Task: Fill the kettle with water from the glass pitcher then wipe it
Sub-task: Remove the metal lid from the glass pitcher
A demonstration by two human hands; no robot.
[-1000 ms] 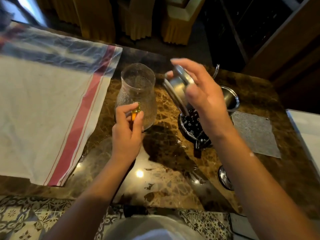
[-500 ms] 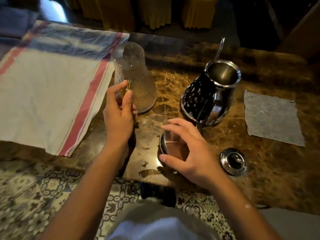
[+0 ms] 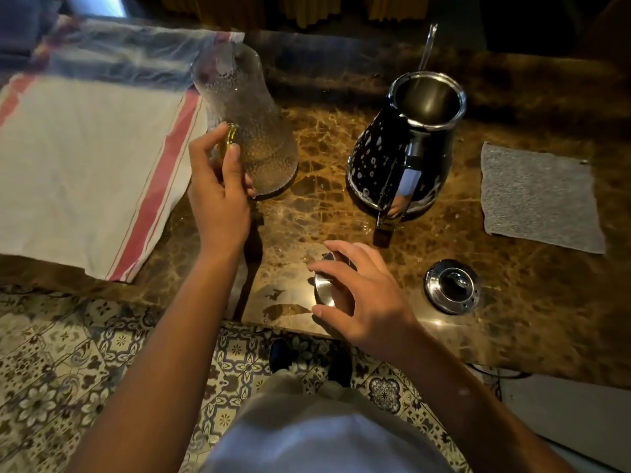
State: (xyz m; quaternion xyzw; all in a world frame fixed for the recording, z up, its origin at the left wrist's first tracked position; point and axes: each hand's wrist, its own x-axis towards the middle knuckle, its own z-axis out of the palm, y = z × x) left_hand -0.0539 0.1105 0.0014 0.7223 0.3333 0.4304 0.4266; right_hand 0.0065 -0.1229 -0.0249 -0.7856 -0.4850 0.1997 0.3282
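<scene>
**Kettle open on the marble, pitcher in the left hand**

Kettle first: the black speckled metal kettle [image 3: 406, 145] with its shiny steel rim and handle stands upright on the brown marble tabletop [image 3: 327, 213], lid off, mouth wide open. It sits beyond the right hand and off to the right of the left hand, well apart from both. A thin metal rod pokes up behind its rim, can't tell what it belongs to.

Left hand [image 3: 218, 192] is wrapped around the near side of the clear textured glass pitcher [image 3: 249, 131], thumb and fingers curled onto the glass with a small yellowish bit showing between them, maybe the handle, too small to say. The pitcher's base is down by the tabletop, though I can't tell if it's fully resting there.

Right hand [image 3: 358, 291] hovers low near the table edge, fingers spread and curved over a round shiny steel lid [image 3: 324, 285], fingertips at its rim. Whether it's actually gripping or just touching, I can't tell.

Just right of that hand lies a second round chrome disc with a dark centre [image 3: 452, 285], flat on the marble. Further right and beyond it is a grey square cloth [image 3: 539, 196], lying flat. Left of the left hand is a big white towel with red stripes [image 3: 85, 158], spread out, its corner hanging over the table edge. Patterned floor tiles [image 3: 68, 370] below.
</scene>
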